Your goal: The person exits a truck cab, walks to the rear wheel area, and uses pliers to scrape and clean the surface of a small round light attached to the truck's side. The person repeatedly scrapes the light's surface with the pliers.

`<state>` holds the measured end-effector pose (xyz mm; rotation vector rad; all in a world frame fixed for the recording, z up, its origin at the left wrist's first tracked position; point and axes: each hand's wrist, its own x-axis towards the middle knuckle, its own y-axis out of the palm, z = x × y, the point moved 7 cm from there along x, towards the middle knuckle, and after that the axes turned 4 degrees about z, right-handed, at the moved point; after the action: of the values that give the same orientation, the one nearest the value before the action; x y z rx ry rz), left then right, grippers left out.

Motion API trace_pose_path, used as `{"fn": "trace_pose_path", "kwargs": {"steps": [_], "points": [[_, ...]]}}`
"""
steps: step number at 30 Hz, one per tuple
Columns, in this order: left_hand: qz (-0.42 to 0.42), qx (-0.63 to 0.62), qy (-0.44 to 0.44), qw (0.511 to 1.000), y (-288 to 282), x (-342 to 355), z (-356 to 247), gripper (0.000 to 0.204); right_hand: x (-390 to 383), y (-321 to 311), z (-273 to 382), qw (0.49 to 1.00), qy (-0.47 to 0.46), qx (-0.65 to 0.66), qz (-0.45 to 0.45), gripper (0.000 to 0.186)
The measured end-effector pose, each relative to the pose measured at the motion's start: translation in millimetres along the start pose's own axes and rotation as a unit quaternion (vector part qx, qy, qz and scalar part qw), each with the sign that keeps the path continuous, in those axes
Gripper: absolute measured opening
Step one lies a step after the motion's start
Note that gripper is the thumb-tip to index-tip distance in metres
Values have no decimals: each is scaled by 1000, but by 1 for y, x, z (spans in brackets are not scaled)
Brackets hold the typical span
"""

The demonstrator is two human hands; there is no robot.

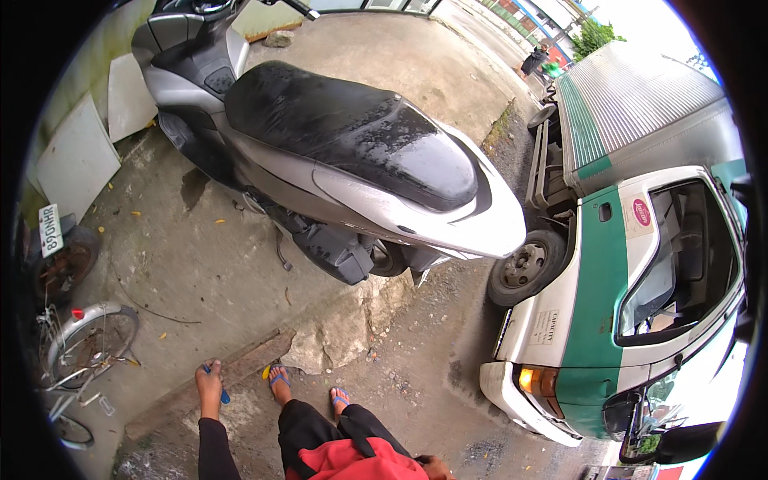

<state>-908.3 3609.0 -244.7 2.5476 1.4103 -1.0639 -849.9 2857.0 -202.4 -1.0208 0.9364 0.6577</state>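
My left hand (209,386) is closed around a small blue object (225,397), whose ends stick out of the fist; its kind is too small to tell. At the lower edge, next to the red cloth (364,462) at my front, only part of my right hand (436,467) shows, and its fingers are hidden. Ahead of me stands a grey and white motor scooter (344,188) on the concrete. Its black seat (344,132) looks wet in patches. Neither hand touches the scooter.
A green and white truck (592,280) with a silver ribbed box (640,104) stands at the right. Bicycle wheels (88,344) and leaning panels (80,160) are at the left. A broken concrete edge (336,328) lies before my feet. People (534,60) are far back.
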Motion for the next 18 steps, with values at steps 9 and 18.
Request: {"fn": "trace_pose_path", "kwargs": {"steps": [9,18], "points": [[165,237,-196,937,49,-55,194,26,-80,-85,214,994,8,55,-97,36],[168,211,-284,920,18,-89,219,17,-74,-12,171,996,59,-54,40,44]]}}
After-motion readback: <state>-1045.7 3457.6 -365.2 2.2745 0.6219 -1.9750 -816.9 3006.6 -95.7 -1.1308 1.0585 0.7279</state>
